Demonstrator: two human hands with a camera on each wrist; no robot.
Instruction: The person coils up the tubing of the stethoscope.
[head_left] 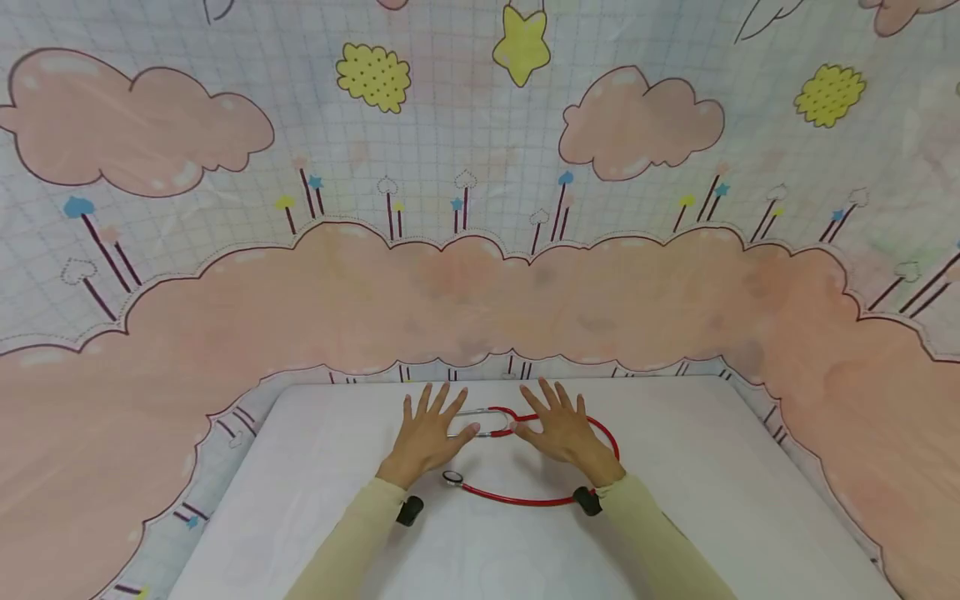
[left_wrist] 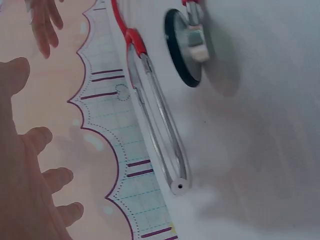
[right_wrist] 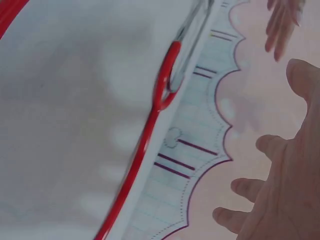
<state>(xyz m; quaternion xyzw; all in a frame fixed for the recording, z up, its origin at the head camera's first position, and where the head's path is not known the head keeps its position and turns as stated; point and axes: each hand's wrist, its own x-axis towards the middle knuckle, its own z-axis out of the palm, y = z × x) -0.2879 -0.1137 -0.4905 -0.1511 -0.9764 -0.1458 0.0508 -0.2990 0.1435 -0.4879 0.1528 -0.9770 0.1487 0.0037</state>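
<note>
A stethoscope with red tubing (head_left: 525, 502) lies in a loop on the white table. Its metal ear tubes (left_wrist: 162, 117) point left, and the round chest piece (head_left: 453, 477) rests nearer the front. My left hand (head_left: 426, 437) hovers over the ear tubes with fingers spread, covering their tips in the head view. Over the tubing near its fork, my right hand (head_left: 564, 429) is likewise spread. Both hands hold nothing; in the wrist views they appear raised above the stethoscope, which shows the fork (right_wrist: 162, 100) below.
The white table (head_left: 315, 483) has its far edge just beyond the hands. A cloth printed with clouds and stars (head_left: 480, 300) hangs behind and spreads around both sides. A black wrist device (head_left: 409, 510) is on the left wrist, another (head_left: 587, 501) on the right.
</note>
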